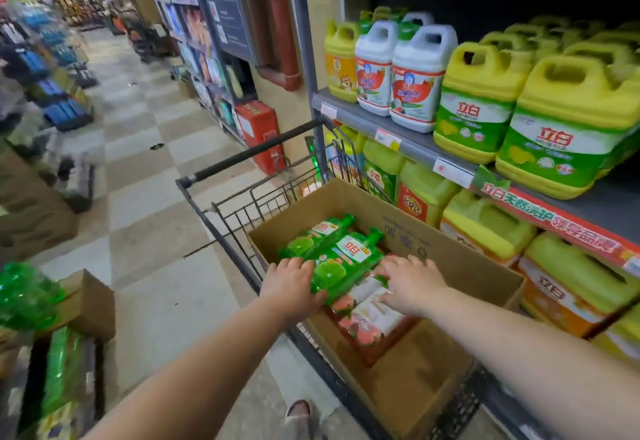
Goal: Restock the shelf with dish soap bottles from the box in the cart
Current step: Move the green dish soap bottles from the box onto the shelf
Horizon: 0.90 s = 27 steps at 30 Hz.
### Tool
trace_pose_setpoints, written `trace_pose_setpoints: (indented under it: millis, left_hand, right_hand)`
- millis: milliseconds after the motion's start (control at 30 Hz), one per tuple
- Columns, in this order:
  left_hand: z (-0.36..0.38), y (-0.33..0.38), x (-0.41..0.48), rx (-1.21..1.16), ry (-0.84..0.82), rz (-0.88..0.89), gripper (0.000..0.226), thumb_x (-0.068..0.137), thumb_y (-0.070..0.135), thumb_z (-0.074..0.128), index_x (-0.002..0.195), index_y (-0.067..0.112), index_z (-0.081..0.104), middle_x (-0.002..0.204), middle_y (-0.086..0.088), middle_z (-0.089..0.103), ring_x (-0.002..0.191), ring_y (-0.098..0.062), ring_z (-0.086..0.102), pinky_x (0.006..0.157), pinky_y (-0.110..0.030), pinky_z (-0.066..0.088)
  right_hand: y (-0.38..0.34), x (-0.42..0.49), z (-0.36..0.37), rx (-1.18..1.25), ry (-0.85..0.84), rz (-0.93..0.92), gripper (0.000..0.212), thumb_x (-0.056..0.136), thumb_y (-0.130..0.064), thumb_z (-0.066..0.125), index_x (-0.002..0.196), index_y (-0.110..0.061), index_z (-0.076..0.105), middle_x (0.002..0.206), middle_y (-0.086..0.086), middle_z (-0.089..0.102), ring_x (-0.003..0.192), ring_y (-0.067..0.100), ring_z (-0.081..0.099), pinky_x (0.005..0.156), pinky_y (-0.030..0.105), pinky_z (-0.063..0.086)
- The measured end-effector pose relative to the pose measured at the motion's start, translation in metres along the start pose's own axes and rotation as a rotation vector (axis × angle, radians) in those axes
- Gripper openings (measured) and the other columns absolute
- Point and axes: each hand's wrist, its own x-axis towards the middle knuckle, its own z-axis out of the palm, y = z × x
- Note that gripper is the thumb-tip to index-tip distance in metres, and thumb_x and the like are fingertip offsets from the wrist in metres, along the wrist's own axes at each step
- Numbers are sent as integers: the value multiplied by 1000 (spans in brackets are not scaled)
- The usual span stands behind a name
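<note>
A cardboard box (460, 259) sits in a black wire cart (242, 211) beside the shelf. Inside lie green dish soap bottles (346, 249) on their sides and, nearer me, pink-and-white bottles (367, 315). My left hand (292, 285) grips the base end of the nearest green bottle. Spread fingers of my right hand (408, 283) rest flat on the pink-and-white bottles. The grey shelf (412, 141) on the right holds large yellow-green jugs (568, 131) and white jugs (415, 83).
Lower shelf levels hold more yellow jugs (485, 225). Cardboard boxes with green bottles (41, 301) stand on the floor at left. A red box (259, 131) stands past the cart. The checkered aisle floor (138, 148) runs ahead. My foot (299, 412) shows below.
</note>
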Motion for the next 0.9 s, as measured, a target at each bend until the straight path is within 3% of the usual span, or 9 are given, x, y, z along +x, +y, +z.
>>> trace_pose_setpoints:
  millis: [233,400,633,733,900]
  left_hand:
    - [32,-24,127,-1,-192,168,75,83,61,48,142,19,27,145,-8,36,133,-28,35,110,-42,30]
    - [60,-44,204,-76,-329,257,75,83,57,53,140,16,27,142,-9,37,130,-29,36,105,-42,36]
    - [114,-46,258,-275,-495,261,85,82,50,60,146,14,17,148,-11,30,132,-28,36,106,-39,34]
    - [131,-45,269,-414,-550,236,92,78,45,67,147,18,13,147,-7,34,129,-24,41,107,-39,37]
    - [150,-52,271,-311,-464,362,96,76,53,64,148,15,13,144,-4,42,128,-24,38,107,-39,36]
  right_hand:
    - [9,76,13,215,-58,238,54,84,-47,52,134,-27,43,142,3,43,132,27,40,106,46,33]
    - [4,135,35,402,-118,408,58,84,-43,56,135,-21,43,133,10,51,124,30,49,100,38,43]
    - [-7,193,84,761,-195,635,64,87,-42,61,139,-14,37,139,13,48,120,29,52,85,27,41]
    - [-11,215,104,999,-155,769,68,83,-39,68,137,-11,39,137,11,51,122,28,51,88,26,38]
    - [-17,243,126,1455,-37,1039,73,78,-43,73,135,-11,41,137,10,53,121,29,53,98,34,44]
